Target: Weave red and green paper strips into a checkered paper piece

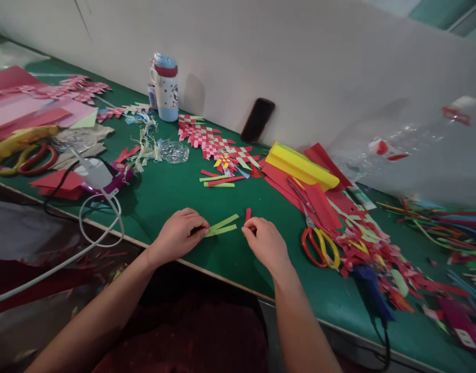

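Left hand [178,237] pinches two green strips [222,225] by their ends, right hand [265,241] pinches a red strip [248,215] just beside them; keep pinches tight so strips stay aligned

At the far edge of the green counter [168,197], a water bottle [166,96] is standing and a black phone [257,120] is leaning on the wall [300,67], while scissors [319,247] are lying near the right side among red paper scraps [366,254].

My left hand [178,237] and right hand [264,242] are bare, and so are my left forearm [101,311] and right forearm [300,321], which run out of view toward 7 and 5 o'clock. At 6 o'clock I wear dark maroon cloth [191,336], its cut too dim to make out.
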The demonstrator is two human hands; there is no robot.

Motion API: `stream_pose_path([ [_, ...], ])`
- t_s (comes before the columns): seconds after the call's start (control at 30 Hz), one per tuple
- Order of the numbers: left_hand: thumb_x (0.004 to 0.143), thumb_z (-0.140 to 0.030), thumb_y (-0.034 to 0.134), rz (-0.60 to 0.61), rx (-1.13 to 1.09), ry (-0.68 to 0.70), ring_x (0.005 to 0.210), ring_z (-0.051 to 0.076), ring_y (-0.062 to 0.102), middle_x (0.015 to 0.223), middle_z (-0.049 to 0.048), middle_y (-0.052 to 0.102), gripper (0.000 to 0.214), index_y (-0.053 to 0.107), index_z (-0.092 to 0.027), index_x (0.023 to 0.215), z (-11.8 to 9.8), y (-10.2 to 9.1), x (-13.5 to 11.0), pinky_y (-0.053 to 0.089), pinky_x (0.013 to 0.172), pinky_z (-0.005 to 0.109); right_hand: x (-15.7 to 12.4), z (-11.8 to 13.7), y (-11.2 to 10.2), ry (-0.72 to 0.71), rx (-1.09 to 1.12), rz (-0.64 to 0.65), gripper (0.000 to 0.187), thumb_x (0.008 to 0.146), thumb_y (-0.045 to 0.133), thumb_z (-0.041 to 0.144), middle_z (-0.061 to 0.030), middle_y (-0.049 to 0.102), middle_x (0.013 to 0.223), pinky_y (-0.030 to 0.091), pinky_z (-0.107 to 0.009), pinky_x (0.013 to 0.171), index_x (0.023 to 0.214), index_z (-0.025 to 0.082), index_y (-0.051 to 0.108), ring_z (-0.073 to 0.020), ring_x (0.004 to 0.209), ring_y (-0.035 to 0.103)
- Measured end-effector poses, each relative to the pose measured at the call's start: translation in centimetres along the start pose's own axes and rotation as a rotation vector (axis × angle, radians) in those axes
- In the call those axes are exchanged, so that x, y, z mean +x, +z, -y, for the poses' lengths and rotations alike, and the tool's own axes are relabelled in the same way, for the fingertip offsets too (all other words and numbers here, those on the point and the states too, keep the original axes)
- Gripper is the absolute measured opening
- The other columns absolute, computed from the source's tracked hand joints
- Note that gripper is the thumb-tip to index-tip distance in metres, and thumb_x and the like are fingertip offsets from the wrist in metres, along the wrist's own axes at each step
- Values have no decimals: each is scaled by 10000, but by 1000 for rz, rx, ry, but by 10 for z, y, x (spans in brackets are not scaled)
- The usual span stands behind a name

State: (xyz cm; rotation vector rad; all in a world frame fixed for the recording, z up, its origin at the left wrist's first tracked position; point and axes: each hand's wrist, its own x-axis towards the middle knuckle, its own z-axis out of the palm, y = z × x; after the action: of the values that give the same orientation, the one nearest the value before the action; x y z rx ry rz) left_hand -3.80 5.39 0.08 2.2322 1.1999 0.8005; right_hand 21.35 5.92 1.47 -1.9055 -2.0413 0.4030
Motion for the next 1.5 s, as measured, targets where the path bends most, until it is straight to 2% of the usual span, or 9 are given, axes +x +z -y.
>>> stream_pose_path([
  [0.07,947,-255,525,-7,-9,12,898,182,598,875,13,714,159,654,-209,866,0,0,-1,428,847,327,3,1,0,-37,-5,17,103,833,563,220,-22,640,782,424,-328,693,746,249,610,-202,758,571],
  [0.17,952,-255,516,-21,-23,22,870,178,601,861,16,713,171,652,-208,860,-1,0,0,429,827,328,13,-4,-4,-89,-2,-13,133,863,531,277,-42,665,889,459,-331,699,929,238,640,-200,781,600],
  [0.33,954,-241,510,-42,-53,27,856,176,596,838,8,709,170,646,-209,857,-2,0,0,435,807,320,56,-6,-12,-220,-10,-47,302,876,505,277,-101,656,1103,493,-375,788,1145,200,620,-226,902,624],
  [0.57,938,-224,532,-59,-76,2,881,189,594,857,12,717,143,655,-208,868,0,1,1,436,809,328,123,35,6,-459,-25,-4,286,897,493,166,-72,675,1171,411,-424,986,1127,225,653,-240,1094,570],
  [0.73,926,-214,550,-66,-86,-13,884,181,597,861,1,722,120,657,-210,872,0,2,2,435,820,320,142,57,24,-572,-62,105,244,841,597,123,-53,696,1078,418,-381,951,1051,214,682,-225,1030,545],
  [0.93,934,-229,530,-72,-90,-10,859,183,602,839,12,717,153,662,-212,859,-1,0,2,432,799,323,149,55,26,-571,-99,152,127,864,580,145,-26,679,847,426,-342,854,810,217,669,-195,880,557],
  [1.17,931,-207,522,-86,-74,-11,855,191,614,833,19,720,161,667,-204,861,-1,0,4,428,795,327,150,55,27,-551,-102,124,178,911,465,186,-51,673,894,443,-320,821,872,208,638,-198,885,586],
  [1.37,897,-240,600,-76,-3,-39,874,158,640,863,-6,729,86,682,-225,873,3,1,7,431,838,289,161,36,21,-500,-75,83,219,786,552,199,-133,685,1012,401,-457,917,981,187,650,-300,986,587],
  [1.5,896,-238,600,-91,-1,-44,858,154,634,846,-10,723,85,679,-220,872,2,0,6,429,813,287,165,23,16,-397,-73,127,249,756,575,222,-87,708,892,460,-389,781,987,206,668,-265,860,638],
])
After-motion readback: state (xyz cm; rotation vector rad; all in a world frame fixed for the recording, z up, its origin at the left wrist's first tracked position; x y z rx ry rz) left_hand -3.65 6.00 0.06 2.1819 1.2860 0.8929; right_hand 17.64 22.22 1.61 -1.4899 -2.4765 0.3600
